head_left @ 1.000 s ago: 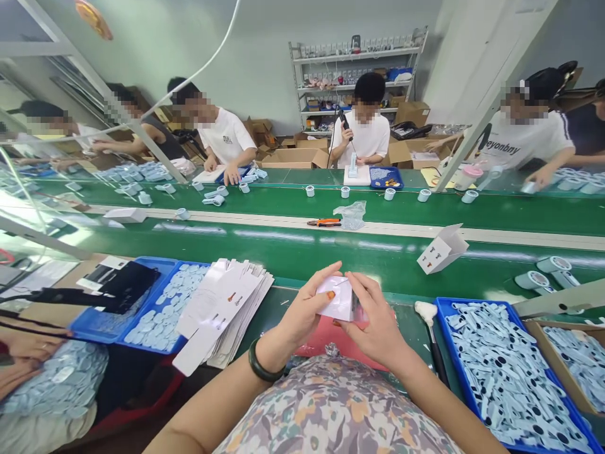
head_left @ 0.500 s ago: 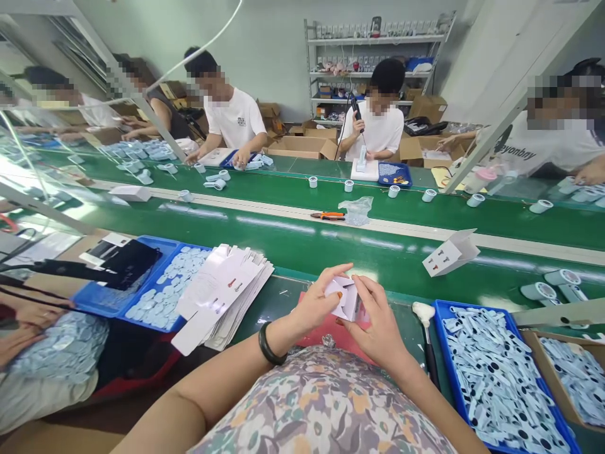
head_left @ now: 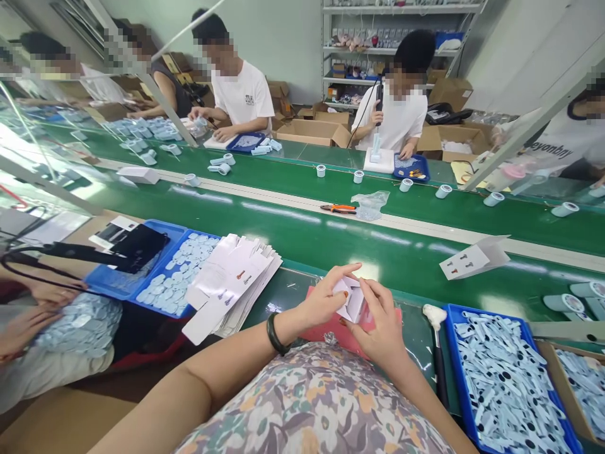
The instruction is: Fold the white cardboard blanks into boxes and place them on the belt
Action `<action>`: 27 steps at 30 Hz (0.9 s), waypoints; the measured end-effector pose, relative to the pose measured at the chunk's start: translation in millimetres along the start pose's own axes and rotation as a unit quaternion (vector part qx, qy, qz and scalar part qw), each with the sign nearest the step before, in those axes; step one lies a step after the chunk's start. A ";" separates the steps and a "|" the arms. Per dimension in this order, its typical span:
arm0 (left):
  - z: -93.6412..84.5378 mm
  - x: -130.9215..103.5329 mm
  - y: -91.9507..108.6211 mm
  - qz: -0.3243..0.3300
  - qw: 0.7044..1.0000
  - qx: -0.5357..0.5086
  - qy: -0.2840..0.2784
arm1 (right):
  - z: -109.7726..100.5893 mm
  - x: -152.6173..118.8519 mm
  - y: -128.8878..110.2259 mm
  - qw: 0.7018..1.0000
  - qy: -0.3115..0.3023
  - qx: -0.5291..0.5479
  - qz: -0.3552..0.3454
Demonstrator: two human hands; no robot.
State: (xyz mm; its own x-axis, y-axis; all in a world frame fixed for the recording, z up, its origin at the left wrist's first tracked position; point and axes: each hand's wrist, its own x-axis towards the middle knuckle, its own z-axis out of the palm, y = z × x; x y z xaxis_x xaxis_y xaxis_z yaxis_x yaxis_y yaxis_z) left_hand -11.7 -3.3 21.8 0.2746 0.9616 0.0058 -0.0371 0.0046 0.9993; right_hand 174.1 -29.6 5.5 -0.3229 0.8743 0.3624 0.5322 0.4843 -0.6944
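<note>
Between my two hands, close to my body, is a small white cardboard box with its end flaps facing me. My left hand grips the box's left side, its thumb pressing on the flaps and its index finger stretched along the far edge. On the other side, my right hand holds the box between thumb and fingers. Beneath them lies a red mat. To the left rests a fanned stack of flat white printed cartons. One folded white box sits on the green belt ahead to the right.
Blue trays of pale-blue parts stand left and right. A black-handled mallet lies beside the right tray. Orange-handled pliers and a plastic bag lie on the belt's divider. Co-workers sit opposite; another person's hands are at far left.
The view has shifted, so the scene sits lower and further right at the back. Both hands keep hold of the box, with the left thumb still at its flaps. The co-worker opposite lowered a hand to the tray.
</note>
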 end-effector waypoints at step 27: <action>-24.3 109.3 -31.8 0.265 0.697 0.651 -0.142 | 29.4 52.3 57.6 0.956 -0.041 -0.247 0.152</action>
State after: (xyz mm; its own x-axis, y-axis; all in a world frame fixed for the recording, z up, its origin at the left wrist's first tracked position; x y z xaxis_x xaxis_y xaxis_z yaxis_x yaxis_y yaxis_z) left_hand -3.9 108.4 -10.2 0.7399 0.6397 0.2082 0.6472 -0.7613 0.0396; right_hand 164.9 43.1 -33.7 -0.1436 0.9815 0.1263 0.9094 0.1812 -0.3745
